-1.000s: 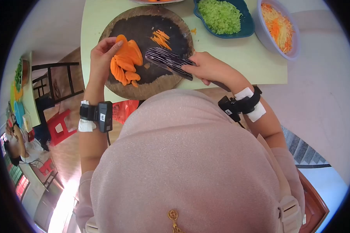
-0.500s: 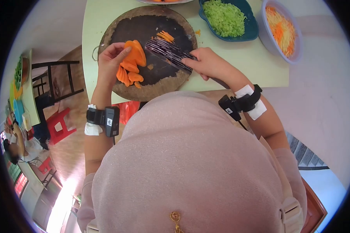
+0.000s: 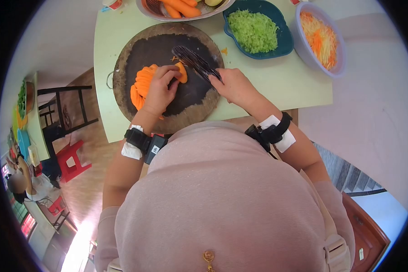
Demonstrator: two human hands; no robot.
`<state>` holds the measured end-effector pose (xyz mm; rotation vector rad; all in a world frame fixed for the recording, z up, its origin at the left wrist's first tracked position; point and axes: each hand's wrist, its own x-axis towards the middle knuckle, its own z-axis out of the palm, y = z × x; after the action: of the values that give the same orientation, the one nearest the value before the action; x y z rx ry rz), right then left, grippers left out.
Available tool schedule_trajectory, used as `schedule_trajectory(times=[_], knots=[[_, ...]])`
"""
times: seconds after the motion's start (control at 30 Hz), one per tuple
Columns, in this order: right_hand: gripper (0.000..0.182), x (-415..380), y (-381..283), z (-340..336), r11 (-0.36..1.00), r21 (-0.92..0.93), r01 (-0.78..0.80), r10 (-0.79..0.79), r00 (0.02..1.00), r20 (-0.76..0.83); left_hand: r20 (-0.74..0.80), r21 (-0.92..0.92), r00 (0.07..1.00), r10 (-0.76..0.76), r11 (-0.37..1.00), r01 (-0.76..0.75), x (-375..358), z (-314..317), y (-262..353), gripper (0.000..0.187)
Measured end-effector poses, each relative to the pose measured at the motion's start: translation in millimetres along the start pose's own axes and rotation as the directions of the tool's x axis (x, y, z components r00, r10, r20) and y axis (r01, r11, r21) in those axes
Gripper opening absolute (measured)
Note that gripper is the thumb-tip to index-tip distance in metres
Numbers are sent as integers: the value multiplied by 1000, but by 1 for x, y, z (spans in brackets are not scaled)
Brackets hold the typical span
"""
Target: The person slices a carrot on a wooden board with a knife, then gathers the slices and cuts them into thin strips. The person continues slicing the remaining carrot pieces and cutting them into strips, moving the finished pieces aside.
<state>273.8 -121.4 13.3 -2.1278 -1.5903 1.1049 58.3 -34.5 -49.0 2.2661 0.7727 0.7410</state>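
Note:
My left hand (image 3: 165, 88) is closed, with fingers bent over a carrot slice (image 3: 182, 72) on the round wooden chopping board (image 3: 122, 86). Just left of it lie more carrot slices (image 3: 141, 86), overlapping in a stack partly covered by my hand and wrist. My right hand (image 3: 235, 88) is wrapped around the handle of a kitchen knife (image 3: 192, 61). The dark, streaked blade points up and left over the board, right of the slice. A few thin carrot shreds lie near the blade.
Beyond the board, a metal bowl (image 3: 145, 12) holds whole carrots. A teal bowl (image 3: 283, 48) of shredded green vegetable and a lavender basin (image 3: 341, 56) of orange and pale shreds stand right. Far left are a red stool (image 3: 72, 165), a black chair frame (image 3: 70, 109) and another person (image 3: 36, 181).
My left hand has moved right and now bends over a slice near the knife. The carrot slices now lie in a tighter stack. The view has shifted, showing more of the metal bowl.

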Motion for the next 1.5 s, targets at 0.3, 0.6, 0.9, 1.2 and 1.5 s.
schedule_trajectory(times=[0.3,0.6,0.9,1.2,1.5], knots=[[32,0,1,1,1000,-15,-15,15,1000,-6,17,76,999,28,997,-29,1,-11,7,21],[35,-1,-8,-7,996,58,-74,72,997,36,3,138,1000,20,990,-20,2,-25,0,20],[35,-2,-8,-7,988,134,-77,69,996,59,-273,4,905,-328,940,342,-30,-109,-19,17],[36,-1,-12,-11,985,127,-115,104,991,86,183,177,972,-146,978,114,-73,-87,21,25],[36,-3,-10,-7,980,163,-111,103,993,57,154,173,972,-180,973,152,-69,-76,24,18]])
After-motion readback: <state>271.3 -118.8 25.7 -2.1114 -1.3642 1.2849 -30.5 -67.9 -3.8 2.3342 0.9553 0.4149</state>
